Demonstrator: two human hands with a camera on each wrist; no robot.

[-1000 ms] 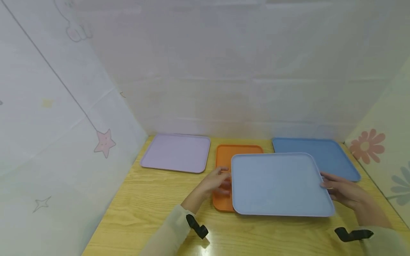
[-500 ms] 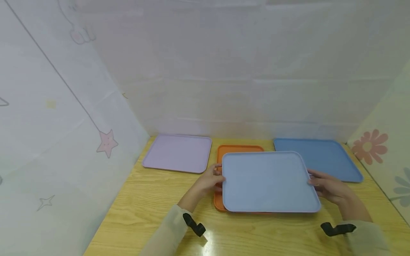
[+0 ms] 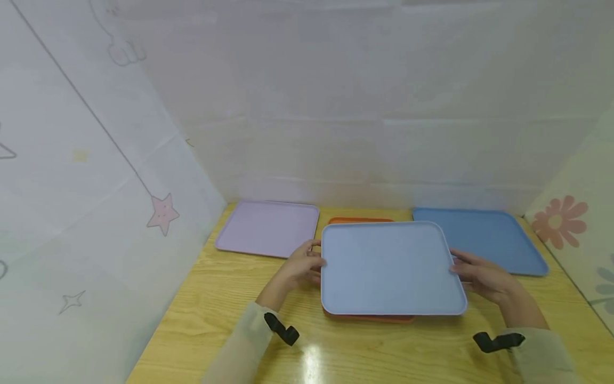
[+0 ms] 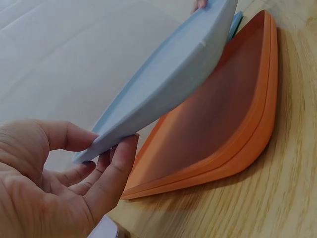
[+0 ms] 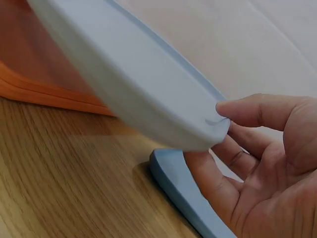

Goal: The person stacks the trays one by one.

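Observation:
Both hands hold a light blue rectangular tray (image 3: 390, 269) between them, raised over the orange trays (image 4: 218, 119). My left hand (image 3: 299, 266) pinches its left short edge, thumb on the rim and fingers beneath, as the left wrist view shows. At the opposite short edge my right hand (image 3: 484, 277) grips the rim the same way, with its thumb on top in the right wrist view. Two orange rims show one above the other in the left wrist view, so those trays look stacked. From the head view the light blue tray hides most of the orange.
A lilac tray (image 3: 268, 228) lies flat at the back left of the wooden table (image 3: 206, 314). Toward the back right a darker blue tray (image 3: 484, 240) lies near the wall. Pale printed sheets (image 3: 307, 106) enclose the table at the back and sides.
The light blue tray has shifted left, now covering most of the orange trays. My left hand, earlier beside the tray's edge, has taken hold of it; the right hand moved left along with it.

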